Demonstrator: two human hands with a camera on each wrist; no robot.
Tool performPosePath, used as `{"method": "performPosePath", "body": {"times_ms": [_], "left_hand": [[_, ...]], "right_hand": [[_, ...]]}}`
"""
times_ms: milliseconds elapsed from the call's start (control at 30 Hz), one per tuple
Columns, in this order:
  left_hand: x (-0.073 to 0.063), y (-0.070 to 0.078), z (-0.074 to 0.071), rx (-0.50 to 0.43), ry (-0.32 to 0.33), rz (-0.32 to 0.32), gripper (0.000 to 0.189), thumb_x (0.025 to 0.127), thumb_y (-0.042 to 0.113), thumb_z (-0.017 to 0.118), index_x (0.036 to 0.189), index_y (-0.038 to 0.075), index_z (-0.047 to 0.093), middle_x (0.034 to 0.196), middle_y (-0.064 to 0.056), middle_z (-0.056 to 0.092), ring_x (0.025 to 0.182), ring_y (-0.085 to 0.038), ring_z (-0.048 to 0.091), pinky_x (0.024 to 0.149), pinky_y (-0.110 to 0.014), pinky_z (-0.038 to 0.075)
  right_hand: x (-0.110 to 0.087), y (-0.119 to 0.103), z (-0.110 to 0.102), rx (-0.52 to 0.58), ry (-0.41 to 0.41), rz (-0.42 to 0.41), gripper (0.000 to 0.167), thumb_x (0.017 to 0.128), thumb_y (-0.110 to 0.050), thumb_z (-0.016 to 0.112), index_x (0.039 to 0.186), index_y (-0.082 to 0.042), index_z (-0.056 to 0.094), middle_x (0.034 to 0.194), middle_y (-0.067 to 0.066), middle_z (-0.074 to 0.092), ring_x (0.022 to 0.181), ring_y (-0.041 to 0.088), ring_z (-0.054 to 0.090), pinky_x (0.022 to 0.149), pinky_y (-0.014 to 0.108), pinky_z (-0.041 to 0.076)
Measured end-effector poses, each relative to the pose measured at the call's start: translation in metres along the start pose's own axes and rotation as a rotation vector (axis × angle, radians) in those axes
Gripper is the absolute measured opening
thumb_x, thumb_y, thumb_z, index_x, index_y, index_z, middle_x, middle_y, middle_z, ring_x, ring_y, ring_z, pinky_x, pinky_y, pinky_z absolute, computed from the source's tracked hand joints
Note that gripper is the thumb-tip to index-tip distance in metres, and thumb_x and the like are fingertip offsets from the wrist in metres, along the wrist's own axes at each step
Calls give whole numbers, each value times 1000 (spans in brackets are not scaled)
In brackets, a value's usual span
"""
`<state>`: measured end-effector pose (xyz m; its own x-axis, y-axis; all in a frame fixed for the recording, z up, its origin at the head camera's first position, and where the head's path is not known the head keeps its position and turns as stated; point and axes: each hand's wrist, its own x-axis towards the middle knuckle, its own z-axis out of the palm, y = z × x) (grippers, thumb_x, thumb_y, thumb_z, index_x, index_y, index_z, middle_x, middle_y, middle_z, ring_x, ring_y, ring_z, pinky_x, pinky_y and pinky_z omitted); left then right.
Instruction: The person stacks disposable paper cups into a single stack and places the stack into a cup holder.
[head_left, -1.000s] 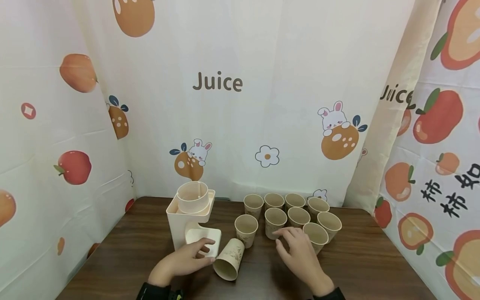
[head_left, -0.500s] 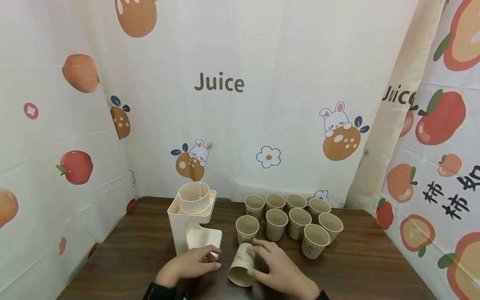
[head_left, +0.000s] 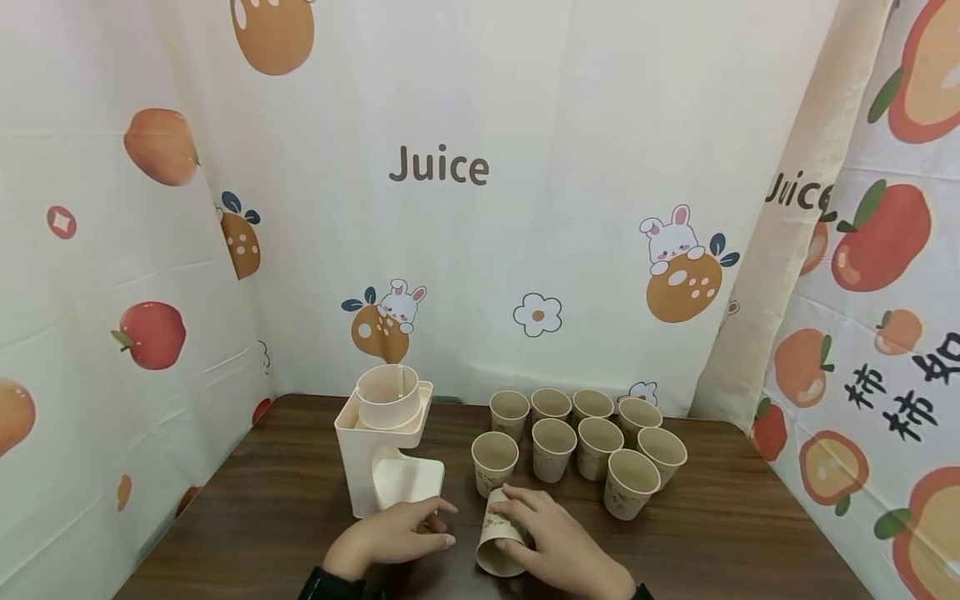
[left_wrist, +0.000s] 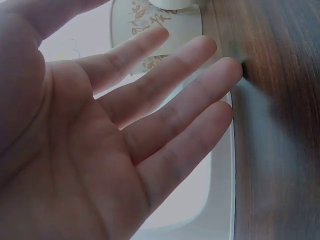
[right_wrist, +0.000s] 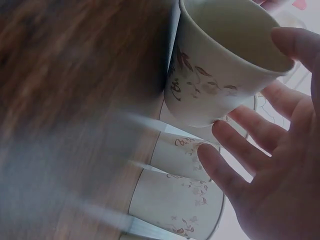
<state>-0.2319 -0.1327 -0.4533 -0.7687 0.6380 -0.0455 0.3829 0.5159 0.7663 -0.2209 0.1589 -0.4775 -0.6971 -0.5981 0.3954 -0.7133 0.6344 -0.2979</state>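
Lying on its side, mouth turned toward us, a beige paper cup with brown floral print [head_left: 495, 529] sits at the near middle of the tabletop. The person's right hand [head_left: 558, 537] holds it, thumb at the mouth and fingers laid along the wall, a hold that we judge suits a cup liable to roll; how firm it is we cannot tell. Facing it, the left hand [head_left: 397, 533] holds nothing, fingers spread wide, perhaps kept near to help steady the cup. That hand overlaps the low ledge [head_left: 412, 477] of a cream plastic machine topped by a round collar [head_left: 387, 400]; whether they touch we cannot tell. The ledge looks placed to take something beneath the overhang. Beyond the tipped cup we count nine matching upright cups [head_left: 596, 461], grouped, we suppose, for easy reach. All stand on a dark wood-grain table [head_left: 727, 517] before a pale, fruit-printed cloth [head_left: 465, 242].
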Motion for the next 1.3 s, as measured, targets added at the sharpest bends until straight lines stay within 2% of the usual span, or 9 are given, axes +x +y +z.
{"method": "performPosePath", "body": {"times_ms": [200,367,600,800,900,1033,1167,1300], "left_hand": [[0,1,-1,9,8,9,37,97,28,65,128,8,59,107,-3,70,97,-21,67,78,-33,53],[-2,-1,-1,20,21,20,37,97,29,66,127,8,60,106,-1,70,96,-18,66,80,-32,52],[-3,-2,-4,1,24,14,40,97,30,65,130,7,58,106,0,68,95,-18,66,78,-32,52],[-5,-3,-6,-10,27,-4,42,98,30,65,132,6,56,106,0,68,97,-25,66,78,-33,52],[-5,-3,-8,-15,33,-6,45,98,30,65,134,6,54,105,1,68,96,-24,66,77,-33,52],[-5,-4,-10,-17,47,-12,47,97,30,65,135,6,53,103,1,68,94,-21,67,76,-33,52],[-6,-5,-11,-21,53,-15,47,98,31,65,135,7,53,104,0,67,93,-21,67,76,-32,52],[-7,-5,-11,-30,49,-15,46,98,31,65,135,6,53,104,-1,68,94,-24,68,76,-33,52]], "right_hand": [[3,1,-3,-54,76,53,33,103,-47,54,125,-26,68,126,-6,65,113,17,60,87,45,51],[2,2,-5,-64,128,162,32,103,-48,52,118,-28,72,114,-18,65,104,10,61,82,40,52],[3,2,-11,-45,137,311,31,105,-46,48,107,-27,73,103,-15,67,98,11,63,78,40,53],[3,3,-10,4,133,385,39,105,-51,46,125,-24,66,116,-9,69,106,17,64,81,44,52],[2,3,-9,25,164,362,42,104,-50,48,133,-23,61,124,-8,65,112,18,61,87,47,50],[3,3,-10,30,188,253,51,100,-51,57,141,-20,56,134,-9,58,119,15,55,94,48,46],[3,4,-10,-30,194,158,61,93,-56,65,140,-18,56,137,-7,57,122,13,53,93,46,47],[2,6,-9,-73,194,134,64,91,-57,68,137,-15,59,135,-3,59,121,15,55,91,47,49]]}}
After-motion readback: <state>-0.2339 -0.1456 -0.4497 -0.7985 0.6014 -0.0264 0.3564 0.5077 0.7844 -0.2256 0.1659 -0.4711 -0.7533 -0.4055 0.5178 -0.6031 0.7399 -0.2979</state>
